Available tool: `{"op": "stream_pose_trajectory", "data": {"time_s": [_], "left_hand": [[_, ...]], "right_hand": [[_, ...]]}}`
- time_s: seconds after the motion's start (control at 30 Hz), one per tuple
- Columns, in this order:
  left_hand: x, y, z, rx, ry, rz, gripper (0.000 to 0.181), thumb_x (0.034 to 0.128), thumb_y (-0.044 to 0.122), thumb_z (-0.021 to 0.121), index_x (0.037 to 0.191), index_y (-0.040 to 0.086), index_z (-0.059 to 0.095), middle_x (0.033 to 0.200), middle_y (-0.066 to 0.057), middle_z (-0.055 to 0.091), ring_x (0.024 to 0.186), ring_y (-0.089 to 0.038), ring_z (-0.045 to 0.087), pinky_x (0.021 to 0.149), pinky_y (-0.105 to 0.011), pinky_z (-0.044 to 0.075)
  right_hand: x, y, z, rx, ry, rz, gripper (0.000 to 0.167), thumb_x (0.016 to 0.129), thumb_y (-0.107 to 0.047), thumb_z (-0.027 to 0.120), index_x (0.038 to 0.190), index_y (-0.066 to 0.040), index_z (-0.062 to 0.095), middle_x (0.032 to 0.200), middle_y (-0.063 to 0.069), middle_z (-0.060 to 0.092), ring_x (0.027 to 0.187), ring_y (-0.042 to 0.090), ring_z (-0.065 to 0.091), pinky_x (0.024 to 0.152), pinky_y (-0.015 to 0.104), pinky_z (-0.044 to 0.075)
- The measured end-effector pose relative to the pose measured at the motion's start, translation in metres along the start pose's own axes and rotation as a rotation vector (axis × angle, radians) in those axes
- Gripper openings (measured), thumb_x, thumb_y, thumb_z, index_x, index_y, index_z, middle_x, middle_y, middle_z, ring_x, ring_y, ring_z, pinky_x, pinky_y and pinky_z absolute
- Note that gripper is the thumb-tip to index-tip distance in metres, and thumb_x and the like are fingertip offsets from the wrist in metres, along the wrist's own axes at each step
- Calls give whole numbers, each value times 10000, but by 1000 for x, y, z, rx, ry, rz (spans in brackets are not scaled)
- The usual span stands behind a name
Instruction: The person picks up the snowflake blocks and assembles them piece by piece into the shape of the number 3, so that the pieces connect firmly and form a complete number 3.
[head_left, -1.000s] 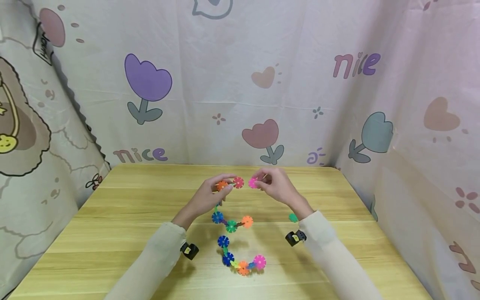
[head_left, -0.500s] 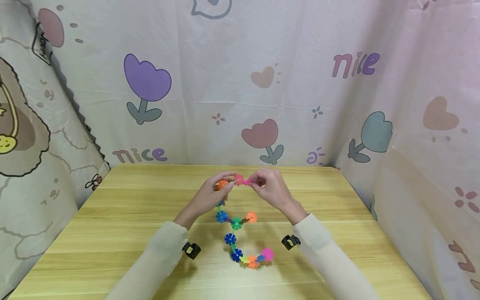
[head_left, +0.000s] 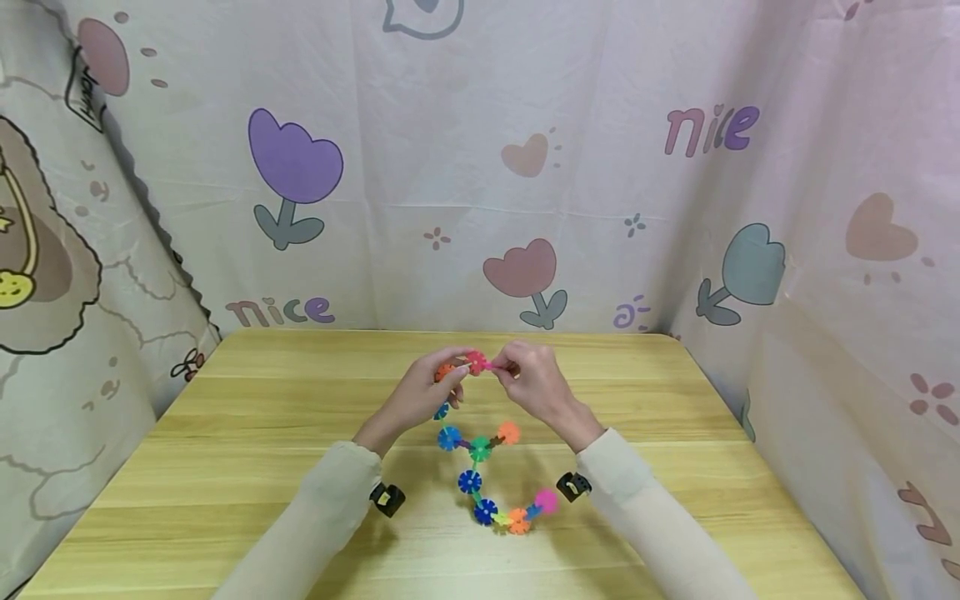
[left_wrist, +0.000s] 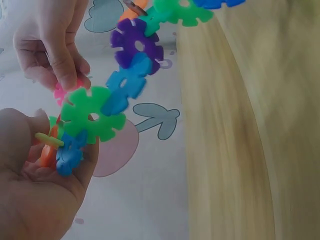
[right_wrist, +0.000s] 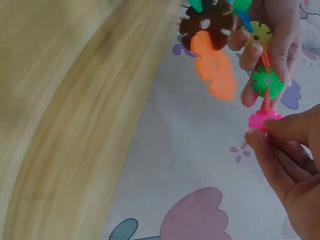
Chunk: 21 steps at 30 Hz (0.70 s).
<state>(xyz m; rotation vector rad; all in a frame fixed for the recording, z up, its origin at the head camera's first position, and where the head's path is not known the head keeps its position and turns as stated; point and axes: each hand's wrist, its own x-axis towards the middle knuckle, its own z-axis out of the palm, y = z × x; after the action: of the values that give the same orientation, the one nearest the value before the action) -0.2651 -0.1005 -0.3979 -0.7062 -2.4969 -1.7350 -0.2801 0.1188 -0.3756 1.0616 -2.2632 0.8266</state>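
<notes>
My left hand (head_left: 416,396) holds one end of a chain of colourful notched snowflake discs, its fingers and thumb around an orange disc (head_left: 445,372) and its neighbours. My right hand (head_left: 536,383) pinches a pink disc (right_wrist: 262,120) by thumb and fingertip. That pink disc meets the edge of a red disc (head_left: 476,362) at the chain's end; how deep their slots sit cannot be told. Below the left hand the chain hangs through blue and green discs (head_left: 480,448). A side branch ends in an orange disc (right_wrist: 215,65), and the lower end carries another pink disc (head_left: 547,501).
A light wooden table (head_left: 247,467) lies beneath both hands. Behind and at the sides hangs a printed curtain (head_left: 420,150). Black wrist cameras, such as the left one (head_left: 387,499), sit below each sleeve cuff.
My right hand has moved left, bringing its pink disc against the red one. The hanging chain has swung to the right. The green disc on the table at right has gone out of sight.
</notes>
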Motion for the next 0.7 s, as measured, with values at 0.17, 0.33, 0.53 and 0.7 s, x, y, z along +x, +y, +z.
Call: {"op": "stream_pose_trajectory", "data": {"time_s": [0.17,0.33,0.53,0.7], "left_hand": [[1,1,2,-10,7,-9,371,1088,157,523,1455,116,557,1145,-186,695,693,-226,664,676,-372,640],[1,3,1,-31,-2,-5,379,1086,171,532,1462,125,546,1206,-211,671,753,-373,680,654,-319,628],[1,2,-3,2,-12,7,391,1083,184,542,1474,176,539,1228,-183,664,760,-374,675,653,-343,627],[-2,-2,-7,-4,-11,-12,401,1086,197,538,1487,193,520,1277,-181,645,792,-393,673,665,-362,630]], "right_hand": [[0,1,4,31,33,4,28,881,39,770,861,25,757,816,135,745,709,197,741,675,211,615],[1,5,1,78,32,32,65,852,47,798,879,5,756,827,116,748,709,181,736,677,204,613],[-5,16,-23,102,-78,175,124,875,7,790,993,-13,757,924,118,775,795,207,753,716,257,631],[-17,33,-49,75,-263,341,119,906,-11,754,1021,-45,756,1022,139,772,894,244,752,773,323,638]]}}
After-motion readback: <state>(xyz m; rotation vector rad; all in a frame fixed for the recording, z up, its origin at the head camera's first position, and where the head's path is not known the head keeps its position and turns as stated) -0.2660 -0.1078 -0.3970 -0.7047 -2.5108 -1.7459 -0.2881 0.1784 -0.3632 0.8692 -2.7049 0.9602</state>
